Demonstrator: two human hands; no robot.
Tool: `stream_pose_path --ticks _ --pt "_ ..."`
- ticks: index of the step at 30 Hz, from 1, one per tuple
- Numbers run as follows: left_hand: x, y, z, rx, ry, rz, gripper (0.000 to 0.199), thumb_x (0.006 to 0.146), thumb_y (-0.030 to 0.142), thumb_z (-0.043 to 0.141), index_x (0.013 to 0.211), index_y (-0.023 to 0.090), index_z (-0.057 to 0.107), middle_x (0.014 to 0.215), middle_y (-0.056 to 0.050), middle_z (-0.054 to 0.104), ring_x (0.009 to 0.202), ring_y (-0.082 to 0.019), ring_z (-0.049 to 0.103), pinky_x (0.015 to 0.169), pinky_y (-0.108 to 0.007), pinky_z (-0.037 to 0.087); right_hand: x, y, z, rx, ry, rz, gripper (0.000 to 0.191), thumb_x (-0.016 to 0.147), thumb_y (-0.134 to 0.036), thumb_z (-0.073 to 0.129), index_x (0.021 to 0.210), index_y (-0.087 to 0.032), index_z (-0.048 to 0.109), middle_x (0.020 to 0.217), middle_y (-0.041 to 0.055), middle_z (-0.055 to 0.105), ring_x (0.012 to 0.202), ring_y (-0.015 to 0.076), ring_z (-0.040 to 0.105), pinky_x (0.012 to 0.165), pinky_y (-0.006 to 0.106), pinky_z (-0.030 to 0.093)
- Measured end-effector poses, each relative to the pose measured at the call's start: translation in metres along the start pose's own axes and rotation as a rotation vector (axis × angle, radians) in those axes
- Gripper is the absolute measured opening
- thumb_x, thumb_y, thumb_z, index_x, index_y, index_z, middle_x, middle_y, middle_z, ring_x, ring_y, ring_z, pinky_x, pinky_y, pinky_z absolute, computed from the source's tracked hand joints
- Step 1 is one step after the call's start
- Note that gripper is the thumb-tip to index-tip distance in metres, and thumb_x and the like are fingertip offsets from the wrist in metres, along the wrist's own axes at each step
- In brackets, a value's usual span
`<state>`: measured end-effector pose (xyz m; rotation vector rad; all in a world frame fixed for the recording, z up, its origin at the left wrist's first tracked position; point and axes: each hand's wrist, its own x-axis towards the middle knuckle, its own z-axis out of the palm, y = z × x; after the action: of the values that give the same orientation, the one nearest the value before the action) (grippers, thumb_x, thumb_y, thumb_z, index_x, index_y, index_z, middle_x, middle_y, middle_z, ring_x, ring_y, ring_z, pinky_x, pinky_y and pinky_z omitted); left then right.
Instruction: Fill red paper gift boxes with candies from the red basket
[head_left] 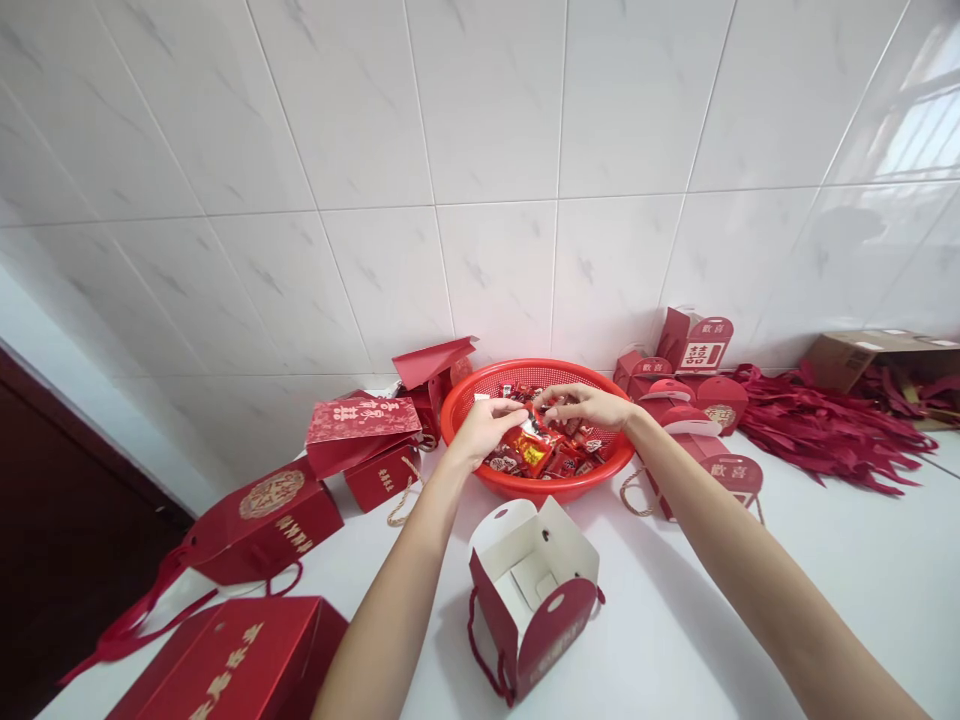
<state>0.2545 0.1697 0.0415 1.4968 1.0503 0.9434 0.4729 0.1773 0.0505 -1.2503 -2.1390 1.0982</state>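
Note:
A round red plastic basket [540, 490] against the wall holds many small red wrapped packets [566, 462]. Over its left part, my left hand [489, 428] pinches a shiny red packet with yellow print [534, 450]. My right hand [589, 405] reaches over the right part of the basket, fingers bent and touching the packets near the same one; what its fingertips hold, if anything, is hidden. In front of the basket stands an open dark red box [551, 635] with a white inside, its flaps up and a cord at its side.
Red boxes [262, 520] with gold print and cords stand on the left. More boxes [697, 350] are grouped to the right of the basket. Beyond them lie dark red ribbons [817, 425] and a cardboard box [847, 360]. A tiled wall [495, 260] borders the white table [660, 620].

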Motion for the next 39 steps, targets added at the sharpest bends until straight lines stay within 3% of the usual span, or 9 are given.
stream_pose_path --ticks 3,6,12,17,22,32,39 --pt "0.003 -0.002 0.000 -0.009 0.074 0.036 0.026 0.067 0.034 0.083 0.080 0.015 0.072 0.082 -0.004 0.071 0.086 -0.019 0.066 0.082 -0.029 0.052 0.005 0.007 -0.001 -0.095 0.081 0.087 0.034 0.100 -0.039 0.058 0.126 -0.016 0.060 0.110 0.0065 0.069 0.085 0.0164 0.069 0.073 0.033 0.060" --pt "0.002 -0.002 0.001 -0.007 0.113 0.044 0.024 0.069 0.035 0.079 0.081 0.016 0.071 0.078 -0.003 0.069 0.080 -0.018 0.064 0.079 -0.029 0.050 0.011 0.018 -0.001 -0.259 0.111 0.237 0.032 0.098 -0.037 0.063 0.123 -0.017 0.063 0.121 0.0075 0.066 0.101 0.0216 0.068 0.085 0.040 0.058" --pt "0.001 -0.001 0.002 -0.008 0.136 0.037 0.019 0.070 0.032 0.074 0.080 0.016 0.068 0.073 0.000 0.065 0.069 -0.014 0.058 0.069 -0.025 0.047 0.013 0.027 0.002 -0.516 -0.039 0.464 0.031 0.098 -0.035 0.064 0.124 -0.018 0.063 0.126 0.0083 0.064 0.106 0.0224 0.066 0.090 0.043 0.057" --pt "0.000 -0.001 0.002 -0.026 0.130 0.040 0.019 0.068 0.030 0.074 0.079 0.016 0.068 0.072 0.001 0.063 0.064 -0.012 0.055 0.063 -0.024 0.043 0.013 0.024 0.005 -0.585 -0.130 0.519 0.032 0.098 -0.035 0.064 0.125 -0.018 0.062 0.127 0.0087 0.064 0.107 0.0224 0.066 0.090 0.043 0.057" --pt "0.000 -0.001 0.004 -0.056 0.124 0.046 0.017 0.065 0.026 0.072 0.078 0.016 0.069 0.067 0.002 0.060 0.059 -0.011 0.050 0.057 -0.022 0.038 0.014 0.020 0.004 -0.514 -0.132 0.454 0.032 0.098 -0.034 0.063 0.126 -0.019 0.062 0.130 0.0089 0.063 0.110 0.0232 0.065 0.092 0.045 0.056" --pt "-0.001 0.000 0.005 -0.101 0.140 0.050 0.010 0.064 0.019 0.068 0.074 0.015 0.068 0.065 0.002 0.059 0.058 -0.010 0.049 0.059 -0.023 0.037 0.017 0.026 -0.002 -0.177 0.140 0.421 0.032 0.098 -0.036 0.062 0.124 -0.017 0.062 0.121 0.0082 0.066 0.101 0.0210 0.068 0.086 0.041 0.058" --pt "-0.001 0.000 0.005 -0.112 0.141 0.053 0.013 0.063 0.021 0.070 0.074 0.015 0.069 0.065 0.001 0.061 0.061 -0.012 0.051 0.061 -0.023 0.038 0.020 0.032 -0.005 -0.225 0.331 0.449 0.035 0.098 -0.036 0.063 0.127 -0.017 0.060 0.126 0.0089 0.064 0.104 0.0222 0.067 0.088 0.043 0.058"
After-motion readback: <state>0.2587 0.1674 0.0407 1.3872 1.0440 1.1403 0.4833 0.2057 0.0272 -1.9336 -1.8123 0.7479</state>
